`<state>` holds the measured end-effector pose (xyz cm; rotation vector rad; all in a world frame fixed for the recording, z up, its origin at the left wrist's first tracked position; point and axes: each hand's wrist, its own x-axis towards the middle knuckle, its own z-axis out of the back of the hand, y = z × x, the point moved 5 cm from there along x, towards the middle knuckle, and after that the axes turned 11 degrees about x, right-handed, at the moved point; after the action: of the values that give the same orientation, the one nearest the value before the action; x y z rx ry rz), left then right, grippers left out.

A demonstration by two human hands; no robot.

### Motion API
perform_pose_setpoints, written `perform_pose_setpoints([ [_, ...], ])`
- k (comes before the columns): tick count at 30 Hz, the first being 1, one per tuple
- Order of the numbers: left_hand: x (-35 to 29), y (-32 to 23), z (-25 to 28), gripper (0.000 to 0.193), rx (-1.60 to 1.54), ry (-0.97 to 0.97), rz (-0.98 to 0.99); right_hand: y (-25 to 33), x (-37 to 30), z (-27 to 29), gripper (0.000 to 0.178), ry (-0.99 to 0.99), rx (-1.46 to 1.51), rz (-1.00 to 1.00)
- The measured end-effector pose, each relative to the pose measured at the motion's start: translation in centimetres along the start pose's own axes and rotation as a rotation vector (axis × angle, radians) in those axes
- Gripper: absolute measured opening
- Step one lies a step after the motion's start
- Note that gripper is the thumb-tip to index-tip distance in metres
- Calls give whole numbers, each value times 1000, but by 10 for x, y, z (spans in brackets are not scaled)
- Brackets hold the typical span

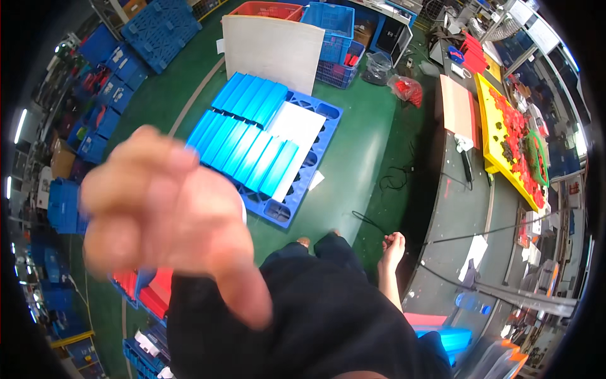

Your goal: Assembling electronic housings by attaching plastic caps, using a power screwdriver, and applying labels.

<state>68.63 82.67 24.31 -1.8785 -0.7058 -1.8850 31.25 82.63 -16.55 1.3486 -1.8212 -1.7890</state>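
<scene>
My left hand (173, 202) is raised close to the view, large and blurred. Its thumb points down, apart from the bent fingers, and nothing shows in it. Behind it, blue trough-shaped plastic parts (243, 148) lie in two rows on a blue pallet (328, 114), with a white sheet (300, 126) partly under them. My right hand (392, 247) is low beside the dark workbench (445, 208), its fingers curled together. A thin black cable (366, 219) runs up to these fingers; whether they grip it cannot be made out.
A pale board (271, 54) stands behind the pallet, near blue crates (328, 28). Bags of black and red pieces lie on the green floor (341, 158). A yellow tray (495, 142) of red parts sits on the bench. Blue bins (117, 95) line the left side.
</scene>
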Motion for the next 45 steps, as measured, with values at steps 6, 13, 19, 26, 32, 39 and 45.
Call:
perform_pose_setpoints([
  [6, -87, 110, -97, 34, 76, -64, 741, 17, 98, -25, 16, 49, 114, -29],
  [13, -187, 195, -108, 39, 166, -19, 1450, 74, 205, -99, 17, 161, 174, -65],
  [19, -291, 243, -102, 47, 266, -24, 1822, 74, 270, -138, 20, 181, 122, -68],
  [26, -424, 293, -77, 53, 362, -96, 1996, 37, 323, -207, 23, 343, -140, -229],
  [32, -487, 330, -130, 25, 344, -401, 2200, 53, 399, -279, 22, 437, -221, -357],
  [39, -508, 388, -187, 19, 333, -249, 2195, 91, 496, -364, 22, 477, -145, -305],
  [45, -548, 374, -209, 19, 450, -210, 2359, 57, 559, -412, 21, 582, -417, -492],
])
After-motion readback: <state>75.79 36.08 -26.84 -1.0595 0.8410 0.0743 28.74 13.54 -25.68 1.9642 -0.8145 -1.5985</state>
